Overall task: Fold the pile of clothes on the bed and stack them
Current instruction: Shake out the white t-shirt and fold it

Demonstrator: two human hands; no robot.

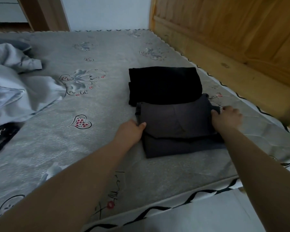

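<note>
Both hands are on a folded dark grey garment (177, 124) lying on the bed (94, 104) near its right edge. The left hand (131, 131) grips the garment's left edge, thumb on top and fingers tucked under the fold; the right hand (226, 118) pinches the far right corner, though it is blurred. The grey garment is doubled over – its upper layer sits on a wider lower layer. Just behind it, touching or slightly overlapped, lies a folded black garment (164, 84). Well apart at the left, a crumpled pale blue-grey quilt (15, 84) is heaped on the patterned grey sheet – a wooden headboard (233, 36) stands along the right
</note>
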